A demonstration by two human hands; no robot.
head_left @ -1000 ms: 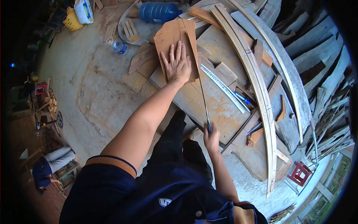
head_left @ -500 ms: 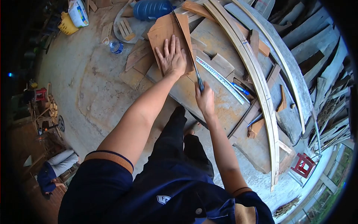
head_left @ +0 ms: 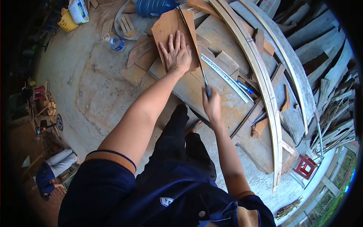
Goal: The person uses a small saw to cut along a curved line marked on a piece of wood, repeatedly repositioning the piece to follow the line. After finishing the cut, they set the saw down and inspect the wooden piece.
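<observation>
My left hand (head_left: 177, 56) lies flat with its fingers spread on a brown wooden board (head_left: 163, 30). A handsaw (head_left: 203, 75) runs along the board's right part, its narrow blade set in a long cut. My right hand (head_left: 212, 105) is closed around the saw's dark handle, just off the near end of the board. To the right of the blade, a white measuring tape strip (head_left: 225, 78) lies on the stone slab (head_left: 189, 89). Beside it is a blue pen-like tool (head_left: 245, 87). Sawdust is scattered near my right hand.
Long curved wooden strips (head_left: 261, 79) arc across the slab's right side. Wood offcuts (head_left: 226, 62) lie around the board. A large blue water jug (head_left: 153, 7) rests beyond it. Stacked planks (head_left: 321, 49) and a red stool (head_left: 305, 166) are at right. Another person (head_left: 53, 172) is low at far left.
My right hand has drawn the saw slightly toward me and to the right. My left hand stays flat on the board; the whole view has shifted a little.
</observation>
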